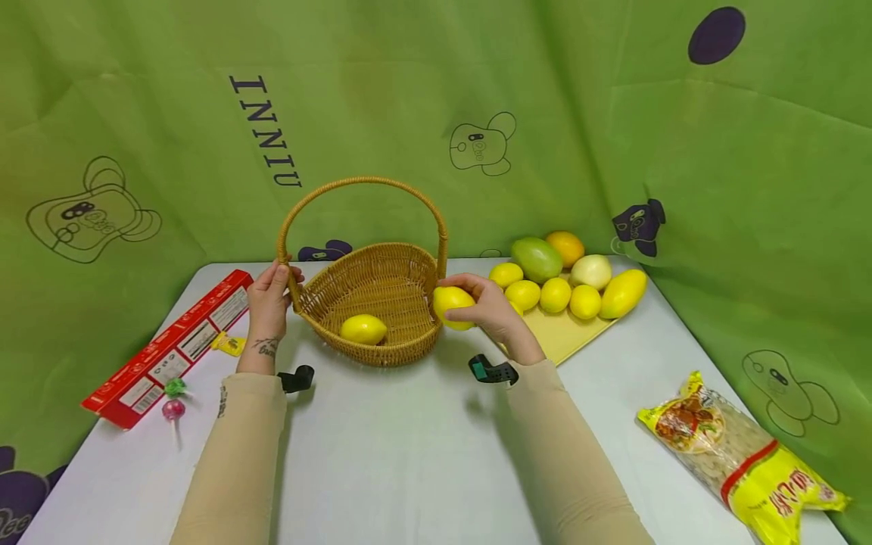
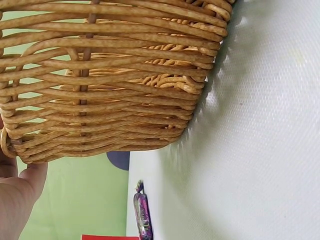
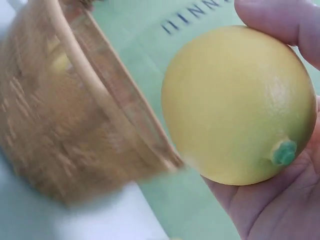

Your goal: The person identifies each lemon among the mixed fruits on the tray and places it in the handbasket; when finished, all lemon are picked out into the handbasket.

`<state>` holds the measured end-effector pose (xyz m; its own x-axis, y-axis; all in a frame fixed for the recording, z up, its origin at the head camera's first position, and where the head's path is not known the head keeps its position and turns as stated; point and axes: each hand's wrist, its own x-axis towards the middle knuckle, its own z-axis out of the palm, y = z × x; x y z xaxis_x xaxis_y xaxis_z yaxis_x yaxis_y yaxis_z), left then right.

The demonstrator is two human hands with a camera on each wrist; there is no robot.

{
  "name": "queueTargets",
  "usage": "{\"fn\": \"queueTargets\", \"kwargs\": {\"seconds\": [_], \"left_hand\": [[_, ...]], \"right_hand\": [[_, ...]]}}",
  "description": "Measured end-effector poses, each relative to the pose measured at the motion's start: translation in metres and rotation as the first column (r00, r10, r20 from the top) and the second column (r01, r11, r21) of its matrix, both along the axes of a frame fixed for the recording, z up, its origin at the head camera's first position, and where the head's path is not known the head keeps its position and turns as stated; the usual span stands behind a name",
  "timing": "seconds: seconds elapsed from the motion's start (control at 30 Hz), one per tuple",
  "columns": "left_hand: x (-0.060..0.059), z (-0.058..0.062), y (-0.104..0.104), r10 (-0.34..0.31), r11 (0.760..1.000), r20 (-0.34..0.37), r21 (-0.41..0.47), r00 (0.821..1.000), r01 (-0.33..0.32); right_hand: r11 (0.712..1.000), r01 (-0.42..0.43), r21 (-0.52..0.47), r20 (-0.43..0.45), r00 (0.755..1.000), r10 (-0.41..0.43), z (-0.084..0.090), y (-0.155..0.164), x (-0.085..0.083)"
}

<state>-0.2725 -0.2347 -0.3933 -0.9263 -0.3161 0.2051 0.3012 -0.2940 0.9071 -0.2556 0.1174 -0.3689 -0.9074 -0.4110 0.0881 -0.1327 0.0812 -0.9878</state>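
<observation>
A wicker basket (image 1: 402, 354) with a tall arched handle stands on the white table, and one yellow lemon (image 1: 364, 329) lies inside it. At the basket's left side, my left hand (image 1: 268, 306) grips the foot of the handle and the rim between thumb and fingers. My right hand (image 1: 496, 309) holds another lemon (image 1: 451, 305) just outside the right rim. The right wrist view shows this held lemon (image 3: 235, 105) close up, with a green stem end and the thumb and palm around it. Woven basket wall (image 2: 110, 90) fills much of the left wrist view.
On a yellow tray (image 1: 565, 337) at the back right lie several lemons, a green mango (image 1: 537, 260), an orange (image 1: 565, 249) and other fruit. A plastic food bag (image 1: 742, 458) lies front right. Left are a red box (image 1: 177, 348), lollipops (image 1: 174, 409) and a yellow-wrapped candy (image 1: 230, 344).
</observation>
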Motion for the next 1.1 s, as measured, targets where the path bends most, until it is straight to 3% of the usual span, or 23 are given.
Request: {"fn": "queueTargets", "kwargs": {"seconds": [0.3, 0.5, 0.8, 1.1], "left_hand": [[0.001, 0.001, 0.001, 0.006, 1.0, 0.015, 0.01, 1.0, -0.006], [0.002, 0.001, 0.0, 0.013, 1.0, 0.015, -0.017, 1.0, -0.013], [0.001, 0.0, 0.0, 0.009, 1.0, -0.001, -0.017, 1.0, -0.009], [0.001, -0.001, 0.0, 0.008, 1.0, -0.01, -0.021, 1.0, -0.008]], "right_hand": [[0.995, -0.096, 0.024, -0.022, 0.995, 0.097, -0.005, -0.061, -0.015], [0.993, -0.112, -0.025, -0.062, 0.992, 0.111, -0.005, -0.071, -0.017], [0.972, -0.086, -0.218, -0.068, 0.995, 0.072, -0.004, -0.019, -0.01], [0.975, 0.036, -0.221, -0.061, 0.997, -0.05, -0.024, 0.053, -0.02]]}}
